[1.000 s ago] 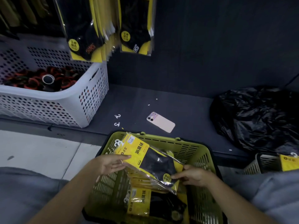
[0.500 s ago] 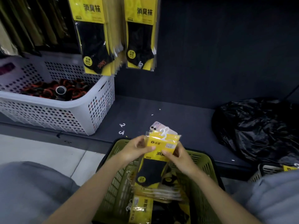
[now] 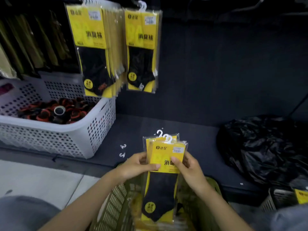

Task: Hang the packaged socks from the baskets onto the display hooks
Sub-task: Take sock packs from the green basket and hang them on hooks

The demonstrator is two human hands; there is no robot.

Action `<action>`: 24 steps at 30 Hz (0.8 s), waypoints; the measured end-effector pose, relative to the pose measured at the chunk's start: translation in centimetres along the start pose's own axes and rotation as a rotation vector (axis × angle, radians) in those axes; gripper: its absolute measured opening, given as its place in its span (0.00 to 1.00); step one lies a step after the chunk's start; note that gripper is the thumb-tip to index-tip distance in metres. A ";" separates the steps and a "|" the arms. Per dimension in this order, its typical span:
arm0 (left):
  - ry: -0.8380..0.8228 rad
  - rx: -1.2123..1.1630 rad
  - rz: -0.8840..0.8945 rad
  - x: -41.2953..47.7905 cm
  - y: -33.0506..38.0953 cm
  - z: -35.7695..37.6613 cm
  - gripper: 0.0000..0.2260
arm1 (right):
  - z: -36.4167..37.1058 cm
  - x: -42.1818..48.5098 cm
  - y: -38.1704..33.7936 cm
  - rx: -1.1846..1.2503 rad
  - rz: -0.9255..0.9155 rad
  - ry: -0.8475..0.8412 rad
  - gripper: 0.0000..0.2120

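Observation:
I hold a small stack of yellow sock packs [image 3: 164,165] upright above the green basket [image 3: 115,207], their white plastic hangers pointing up. My left hand [image 3: 138,165] grips the stack's left edge with the thumb across the front. My right hand [image 3: 188,165] grips the right edge, its thumb also on the front card. More packs lie in the basket beneath. On the dark wall above, two bunches of the same packs hang from display hooks: a thick bunch [image 3: 95,50] on the left and a thin one [image 3: 142,49] beside it.
A white perforated basket [image 3: 66,135] with red and black items stands on the dark shelf at left. Two loose white hangers [image 3: 123,150] lie on the shelf. A black plastic bag [image 3: 266,152] fills the right side, and another basket [image 3: 275,199] with a yellow pack sits at lower right.
The stack came out of the green basket and now stands upright between both hands. My view has tilted up, bringing the hanging packs and their hooks into sight.

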State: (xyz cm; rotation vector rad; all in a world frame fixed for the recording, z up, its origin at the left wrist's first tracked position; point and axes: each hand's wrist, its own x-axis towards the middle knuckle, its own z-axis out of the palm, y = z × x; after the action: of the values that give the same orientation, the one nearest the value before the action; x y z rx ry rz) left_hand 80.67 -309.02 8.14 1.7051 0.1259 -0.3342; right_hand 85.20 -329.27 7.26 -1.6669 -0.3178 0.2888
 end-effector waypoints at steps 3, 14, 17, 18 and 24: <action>0.021 -0.076 0.103 -0.2 6.0 -1.8 0.24 | 0.1 2.3 -5.7 0.098 -0.116 0.069 0.18; 0.460 -0.229 0.507 0.7 17.3 -7.2 0.17 | 2.1 9.0 -19.3 0.191 -0.342 0.144 0.13; 0.537 -0.188 0.603 0.3 18.6 -9.7 0.14 | 2.8 10.6 -20.9 0.276 -0.318 0.127 0.08; 0.583 -0.167 0.640 0.0 19.1 -10.5 0.14 | 3.0 11.1 -21.5 0.297 -0.315 0.133 0.08; 0.864 -0.053 0.783 -2.7 20.7 -15.9 0.12 | 3.9 14.3 -24.9 0.233 -0.395 0.191 0.07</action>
State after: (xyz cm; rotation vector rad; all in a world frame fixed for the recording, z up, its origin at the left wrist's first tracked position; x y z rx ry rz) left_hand 86.06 -296.57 30.55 1.6049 0.0833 0.9837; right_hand 96.03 -317.65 31.43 -1.3553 -0.4430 -0.1255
